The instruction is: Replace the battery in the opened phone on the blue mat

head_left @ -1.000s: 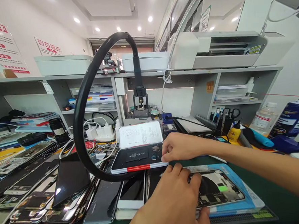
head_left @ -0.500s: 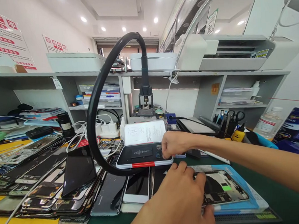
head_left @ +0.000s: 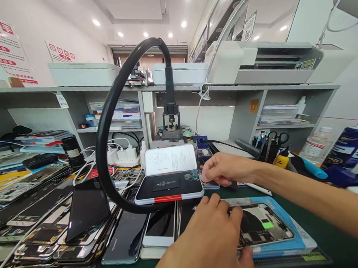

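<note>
My left hand [head_left: 213, 233] grips the left end of an opened phone [head_left: 265, 223], thumb at its near edge and fingers over the far side. The phone lies on a light-blue box [head_left: 300, 231], its inner parts bare and a green patch on it. My right hand [head_left: 222, 168] hovers just beyond the right end of an open white-and-red case [head_left: 170, 198], fingers pinched together. Whatever is between those fingertips is too small to make out. Inside the case is a black surface with a dark battery-like block [head_left: 166, 183], and small parts [head_left: 194, 176] sit at its right corner.
A thick black flexible arm [head_left: 101, 126] loops up in front of the case. Stacked phones and screens [head_left: 48, 235] crowd the left. A white phone [head_left: 160, 228] lies below the case. Tools in a holder [head_left: 269, 142], a yellow bottle [head_left: 281, 159] and a clear bottle [head_left: 317, 143] stand right.
My right hand has drawn back to the right from the case, uncovering the small parts at its right corner. My left hand stays on the phone. The view has shifted slightly.
</note>
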The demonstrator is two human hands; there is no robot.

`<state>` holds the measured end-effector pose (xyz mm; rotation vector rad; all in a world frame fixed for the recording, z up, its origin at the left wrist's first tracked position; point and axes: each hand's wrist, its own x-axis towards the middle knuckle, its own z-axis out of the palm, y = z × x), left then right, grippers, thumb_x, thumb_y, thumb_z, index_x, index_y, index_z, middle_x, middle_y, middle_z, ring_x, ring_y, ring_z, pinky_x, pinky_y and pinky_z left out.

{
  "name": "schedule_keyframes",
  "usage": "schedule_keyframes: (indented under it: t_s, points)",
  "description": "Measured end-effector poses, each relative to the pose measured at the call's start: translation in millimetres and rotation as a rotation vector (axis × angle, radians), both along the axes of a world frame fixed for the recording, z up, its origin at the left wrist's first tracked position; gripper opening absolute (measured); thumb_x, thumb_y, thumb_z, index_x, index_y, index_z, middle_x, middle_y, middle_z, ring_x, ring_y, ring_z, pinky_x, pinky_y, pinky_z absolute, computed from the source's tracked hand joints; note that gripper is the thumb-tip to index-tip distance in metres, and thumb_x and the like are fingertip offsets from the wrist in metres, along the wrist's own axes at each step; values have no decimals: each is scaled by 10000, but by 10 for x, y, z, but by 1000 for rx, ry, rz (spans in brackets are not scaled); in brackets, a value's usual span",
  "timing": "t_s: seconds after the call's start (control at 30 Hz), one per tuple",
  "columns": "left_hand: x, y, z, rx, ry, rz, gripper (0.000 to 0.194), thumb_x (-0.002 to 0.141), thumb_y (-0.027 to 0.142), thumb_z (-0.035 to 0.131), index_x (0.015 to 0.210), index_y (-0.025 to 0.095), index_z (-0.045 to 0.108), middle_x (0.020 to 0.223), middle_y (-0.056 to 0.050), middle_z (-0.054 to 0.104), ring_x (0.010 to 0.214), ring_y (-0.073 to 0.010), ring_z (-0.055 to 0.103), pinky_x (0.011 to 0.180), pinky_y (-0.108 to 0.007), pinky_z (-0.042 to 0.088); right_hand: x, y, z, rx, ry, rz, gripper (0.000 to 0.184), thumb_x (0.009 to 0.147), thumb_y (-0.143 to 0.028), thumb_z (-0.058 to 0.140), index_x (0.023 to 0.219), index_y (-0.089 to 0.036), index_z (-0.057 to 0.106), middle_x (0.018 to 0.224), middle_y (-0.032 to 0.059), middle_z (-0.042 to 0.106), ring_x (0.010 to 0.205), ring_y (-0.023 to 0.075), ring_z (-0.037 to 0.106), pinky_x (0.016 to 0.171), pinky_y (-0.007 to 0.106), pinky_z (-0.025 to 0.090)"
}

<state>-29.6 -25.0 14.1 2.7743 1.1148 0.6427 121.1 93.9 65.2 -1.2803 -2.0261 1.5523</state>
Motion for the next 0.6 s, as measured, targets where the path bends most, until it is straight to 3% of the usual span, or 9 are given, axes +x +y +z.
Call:
schedule_keyframes:
  t_s: [0.17, 0.4, 0.5, 0.6]
  points:
    - [35, 34, -28, -53, 36, -3, 469, 846, 361, 679, 1289, 208, 650, 1189, -89, 718, 1127, -305, 630, 1062, -435, 497, 322, -209, 77, -125, 138, -64, 212, 722, -367, 828, 658, -214, 697, 505, -27, 570, 423, 69, 456, 405, 166, 382]
    - [80, 88, 28, -169, 53, -43, 538, 769, 313, 714, 1283, 160, 670, 1269, -147, 698, 1202, -384, 607, 1069, -546, 500, 625, -585, 15, -196, 299, -145, 172, 762, -332, 796, 697, -219, 684, 720, -3, 719, 454, 79, 574, 390, 190, 341]
    - [54, 97, 9, -219, -66, -61, 533, 778, 311, 704, 1289, 168, 655, 1328, -142, 666, 1287, -385, 565, 1134, -576, 449, 685, -735, -34, -111, 263, -155, 165, 801, -328, 770, 713, -235, 666, 611, -17, 692, 418, 101, 555, 416, 224, 371]
    - [27, 125, -65, -220, -244, -4, 446, 838, 284, 630, 1280, 225, 624, 1295, -108, 665, 1282, -353, 572, 1128, -584, 457, 734, -847, -142, 236, 110, -224, 164, 842, -363, 733, 748, -265, 640, 602, 2, 692, 491, 167, 617, 490, 293, 485]
